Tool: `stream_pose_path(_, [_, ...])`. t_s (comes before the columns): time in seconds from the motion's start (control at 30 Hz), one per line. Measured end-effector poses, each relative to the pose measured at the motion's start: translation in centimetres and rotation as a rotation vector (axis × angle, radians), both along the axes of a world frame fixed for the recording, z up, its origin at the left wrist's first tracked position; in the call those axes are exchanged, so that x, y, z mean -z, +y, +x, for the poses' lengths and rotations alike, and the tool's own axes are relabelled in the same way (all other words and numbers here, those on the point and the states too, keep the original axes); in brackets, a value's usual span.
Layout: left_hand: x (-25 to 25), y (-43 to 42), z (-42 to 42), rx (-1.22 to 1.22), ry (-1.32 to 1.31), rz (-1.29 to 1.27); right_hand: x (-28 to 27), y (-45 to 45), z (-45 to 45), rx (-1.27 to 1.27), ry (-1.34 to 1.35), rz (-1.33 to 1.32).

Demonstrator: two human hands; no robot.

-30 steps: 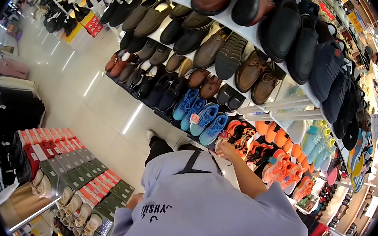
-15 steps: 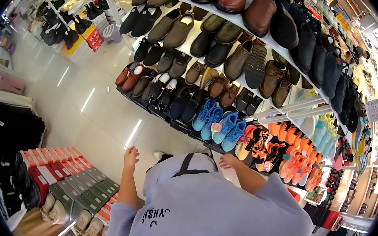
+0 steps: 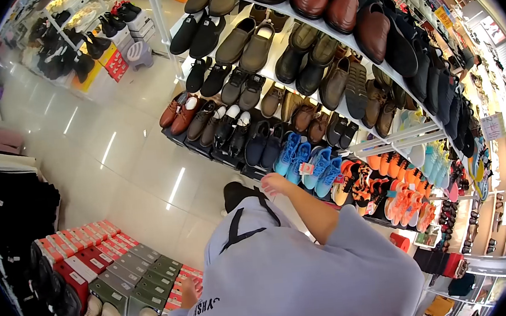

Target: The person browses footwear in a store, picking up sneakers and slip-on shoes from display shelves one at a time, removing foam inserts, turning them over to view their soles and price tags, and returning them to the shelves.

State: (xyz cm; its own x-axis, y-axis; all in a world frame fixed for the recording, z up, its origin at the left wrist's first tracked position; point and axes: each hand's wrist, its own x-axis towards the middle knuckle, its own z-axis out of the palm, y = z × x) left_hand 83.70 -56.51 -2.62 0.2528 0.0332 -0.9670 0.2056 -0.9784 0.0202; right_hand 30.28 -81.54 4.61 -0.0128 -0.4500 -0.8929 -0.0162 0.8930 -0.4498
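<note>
My right hand [image 3: 274, 184] swings forward of my body, loosely open with nothing in it. It is nearest to the blue sneakers [image 3: 296, 161] on the bottom shelf, apart from them in the view. My left hand [image 3: 188, 291] hangs low by my left side, partly cut off by my sleeve. It holds nothing visible, its fingers loose, and overlaps the stacked shoe boxes [image 3: 136, 267]; I cannot tell whether it touches them. One dark trouser leg [image 3: 238, 195] is stepping forward under my grey-blue shirt [image 3: 299, 274].
A white shoe rack [image 3: 339, 45] with brown and black shoes runs along the right. Orange sneakers [image 3: 406, 205] stand farther along it. Shiny floor tiles [image 3: 127, 169] stretch ahead on the left. Black folded clothes [image 3: 19, 202] lie at far left, and a small stool [image 3: 138, 53] stands ahead.
My right hand has swung forward and inward, while my left hand has dropped back beside my body. One leg has come forward, and the view has shifted slightly.
</note>
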Motion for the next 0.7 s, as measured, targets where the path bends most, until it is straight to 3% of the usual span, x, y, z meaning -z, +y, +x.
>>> stream_pose_path(0.1, [-9.3,-7.6,-3.9,0.098,-0.032,-0.092,-2.2,-4.0,1.3,0.17,-0.073,-0.023])
stream_pose_path(0.13, [-4.4,-7.5,-1.3,0.092,0.027,-0.118,-3.6,-5.7,1.7,0.194,-0.09,-0.039])
stream_pose_path(0.2, [-1.9,-10.5,-0.1,-0.019,0.024,-0.221,-3.5,-9.8,1.6,0.263,-0.141,-0.077])
stream_pose_path(0.27, [-2.2,-14.3,0.3,-0.164,-0.005,-0.416,-3.7,-14.5,1.4,0.373,-0.168,-0.128])
stream_pose_path(0.37, [-4.5,-20.1,-0.3,-0.193,-0.032,-0.488,-4.0,-21.8,-0.7,0.624,-0.314,-0.286])
stream_pose_path(0.53, [-2.8,-25.6,2.4,-0.086,0.039,-0.329,-8.1,-31.8,-4.7,1.143,-0.602,-0.387])
stream_pose_path(0.57, [-2.2,-26.4,3.0,-0.017,0.035,-0.329,-7.1,-33.1,-6.2,1.089,-0.769,-0.406])
stream_pose_path(0.63, [0.6,-26.9,5.1,0.063,0.033,-0.318,-4.4,-35.9,-7.5,1.197,-0.761,-0.332])
stream_pose_path(0.7, [3.6,-28.4,7.1,-0.223,0.03,-0.325,-4.5,-36.5,-6.4,1.184,-0.667,-0.389])
